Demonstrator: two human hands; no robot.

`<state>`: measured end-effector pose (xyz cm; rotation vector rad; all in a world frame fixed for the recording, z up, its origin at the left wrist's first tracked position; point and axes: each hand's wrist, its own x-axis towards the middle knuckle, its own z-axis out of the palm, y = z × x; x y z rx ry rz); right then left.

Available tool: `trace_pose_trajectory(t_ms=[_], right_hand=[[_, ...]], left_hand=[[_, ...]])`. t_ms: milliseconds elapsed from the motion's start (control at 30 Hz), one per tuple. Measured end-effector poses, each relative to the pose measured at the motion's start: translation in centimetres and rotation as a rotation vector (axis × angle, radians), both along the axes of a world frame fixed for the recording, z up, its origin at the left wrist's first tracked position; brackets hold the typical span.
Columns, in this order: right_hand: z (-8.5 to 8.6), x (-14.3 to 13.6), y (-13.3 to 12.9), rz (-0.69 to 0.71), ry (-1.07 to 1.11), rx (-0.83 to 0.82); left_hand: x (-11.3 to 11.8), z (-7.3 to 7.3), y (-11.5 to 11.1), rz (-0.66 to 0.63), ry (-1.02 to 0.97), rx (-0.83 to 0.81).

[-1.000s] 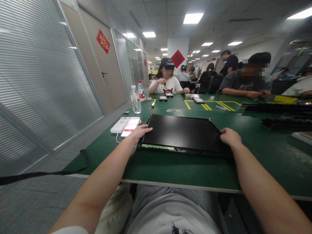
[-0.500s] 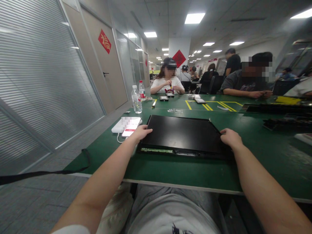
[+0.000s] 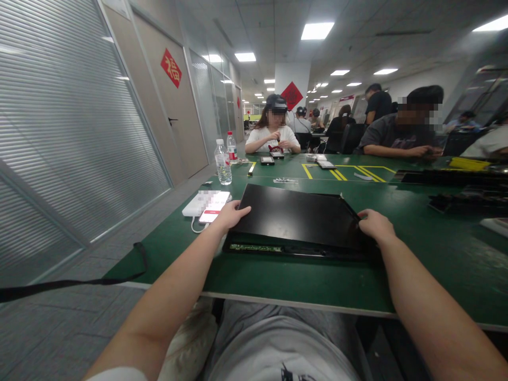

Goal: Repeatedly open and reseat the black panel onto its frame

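A black display panel [image 3: 293, 214] lies tilted over a black frame [image 3: 317, 254], its left side raised higher than its right. Along the near side of the frame a green circuit board strip [image 3: 256, 247] shows beneath the panel. My left hand [image 3: 234, 214] is closed on the panel's left edge, thumb on top and the other fingers hidden underneath. At the opposite edge, my right hand [image 3: 376, 225] grips the right side with bent fingers; whether it also touches the frame I cannot tell.
Left of the panel lie a phone [image 3: 209, 213] with a white cable and a white box [image 3: 194, 203]. Two bottles stand behind them, one clear [image 3: 223, 164]. Dark parts [image 3: 464, 201] lie on the green table [image 3: 301, 286] at right. Two people sit across, hands busy.
The left side of the display panel has risen a little with my left hand, widening the gap above the frame. My right hand has barely moved.
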<state>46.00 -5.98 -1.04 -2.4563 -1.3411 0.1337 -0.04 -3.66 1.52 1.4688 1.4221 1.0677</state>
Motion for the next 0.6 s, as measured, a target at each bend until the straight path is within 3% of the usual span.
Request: trace_pose_trajectory(t_ms=[300, 500, 600], right_hand=[[-1.3, 1.5, 1.2, 0.033, 0.148, 0.174], [-1.2, 1.3, 1.3, -0.064, 0.54, 0.379], [-0.9, 1.2, 1.0, -0.049, 0.725, 0.497]], left_hand=[[0.5, 0.8, -0.6, -0.043, -0.282, 0.097], [0.7, 1.1, -0.8, -0.054, -0.366, 0.149], [0.5, 1.3, -0.8, -0.04, -0.412, 0.16]])
